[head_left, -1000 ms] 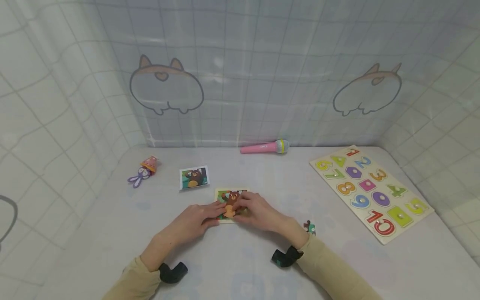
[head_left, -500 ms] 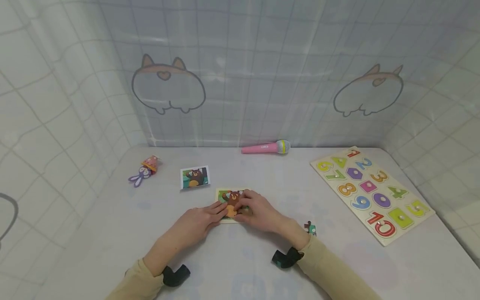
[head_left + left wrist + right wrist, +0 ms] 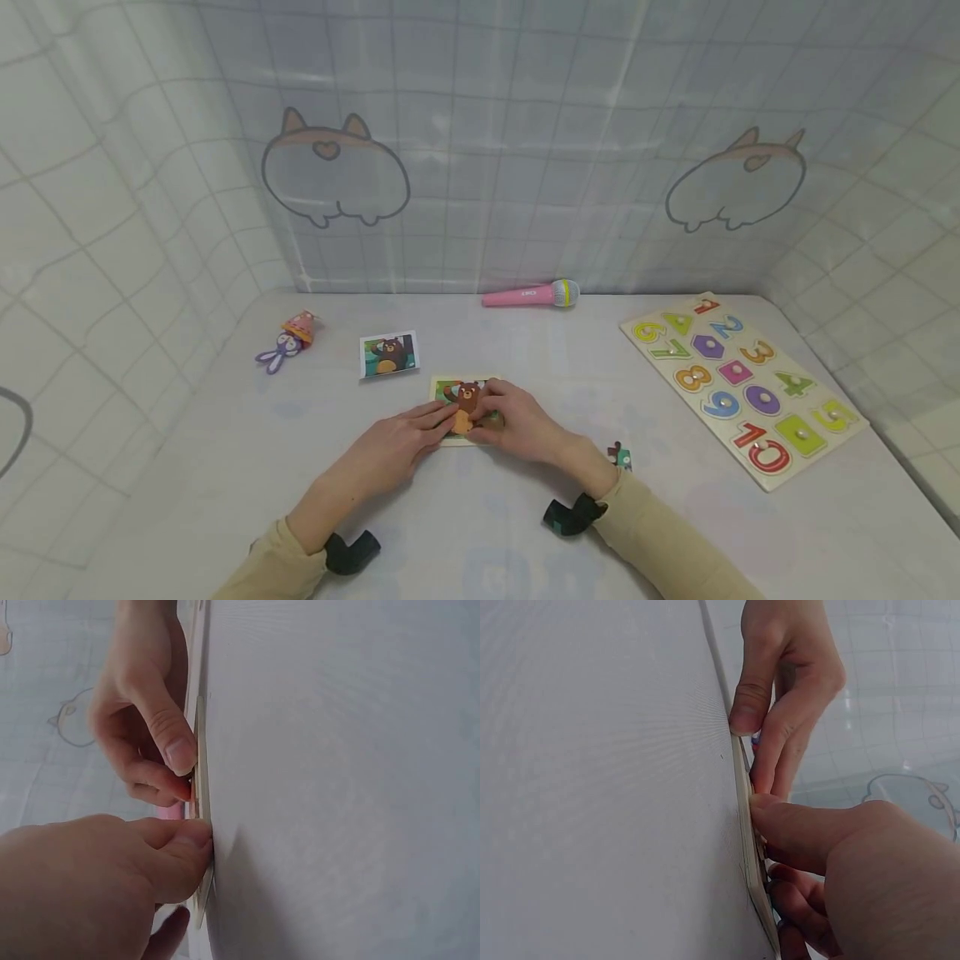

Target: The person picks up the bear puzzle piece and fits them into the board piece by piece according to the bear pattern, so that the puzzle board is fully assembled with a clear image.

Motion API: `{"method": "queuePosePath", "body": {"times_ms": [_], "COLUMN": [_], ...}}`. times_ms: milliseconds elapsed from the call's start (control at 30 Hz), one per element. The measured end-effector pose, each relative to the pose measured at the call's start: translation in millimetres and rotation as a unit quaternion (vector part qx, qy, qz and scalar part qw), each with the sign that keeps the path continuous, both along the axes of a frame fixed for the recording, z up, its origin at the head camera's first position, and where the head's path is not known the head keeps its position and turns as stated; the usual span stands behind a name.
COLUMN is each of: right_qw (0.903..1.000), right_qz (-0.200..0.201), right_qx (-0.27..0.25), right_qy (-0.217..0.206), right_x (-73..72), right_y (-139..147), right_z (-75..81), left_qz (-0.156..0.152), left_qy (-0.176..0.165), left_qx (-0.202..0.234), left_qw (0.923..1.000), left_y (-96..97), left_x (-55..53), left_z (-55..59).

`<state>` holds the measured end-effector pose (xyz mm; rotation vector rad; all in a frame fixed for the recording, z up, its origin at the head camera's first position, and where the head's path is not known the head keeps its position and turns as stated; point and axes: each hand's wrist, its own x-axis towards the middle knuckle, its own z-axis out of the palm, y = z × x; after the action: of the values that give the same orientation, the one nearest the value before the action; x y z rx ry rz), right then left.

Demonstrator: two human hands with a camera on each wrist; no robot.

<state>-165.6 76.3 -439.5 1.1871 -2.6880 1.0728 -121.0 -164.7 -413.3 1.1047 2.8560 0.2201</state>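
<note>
A small jigsaw puzzle of a brown bear (image 3: 467,396) in a pale wooden frame lies flat on the table in front of me. My left hand (image 3: 397,442) holds its left side, fingers over the bear and thumb at the near edge, as the right wrist view shows. On the right part of the puzzle, my right hand (image 3: 521,425) pinches at a puzzle piece with thumb and curled fingers; the hand mostly hides that piece. A loose puzzle piece (image 3: 621,456) lies beside my right wrist. The board appears edge-on as a thin slab (image 3: 202,772) in the left wrist view.
Behind the puzzle lies a bear picture card (image 3: 389,356). A purple-and-pink doll (image 3: 288,342) is at the far left, and a pink toy microphone (image 3: 528,295) by the back wall. A number-and-shape board (image 3: 742,387) lies at the right.
My left hand has shifted slightly right and its fingers lie further over the bear. The right hand stays nearly in place on the puzzle's right side.
</note>
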Motion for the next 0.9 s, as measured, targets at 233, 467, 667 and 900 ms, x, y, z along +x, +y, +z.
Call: {"method": "queuePosePath", "body": {"times_ms": [233,467,667,900], "right_qw": [1.0000,0.9999,0.9999,0.9998], "right_qz": [-0.001,0.002,0.006,-0.006], "right_qx": [-0.006,-0.016,-0.013,-0.011], "right_qy": [-0.004,-0.005,-0.004,-0.017], "right_x": [1.4,1.1,1.5,2.9], "right_y": [-0.9,0.9,1.2,0.8], "right_z": [2.4,1.0,1.9,4.3], "left_qz": [0.008,0.003,-0.005,0.007], "left_qy": [-0.053,-0.041,-0.032,-0.042], "left_qx": [0.028,0.017,0.003,0.016], "left_qw": [0.9982,0.9990,0.9995,0.9990], "left_y": [-0.9,0.1,-0.2,-0.3], "left_x": [-1.6,-0.2,0.1,-0.5], "left_z": [0.3,2.3,2.0,0.5]}}
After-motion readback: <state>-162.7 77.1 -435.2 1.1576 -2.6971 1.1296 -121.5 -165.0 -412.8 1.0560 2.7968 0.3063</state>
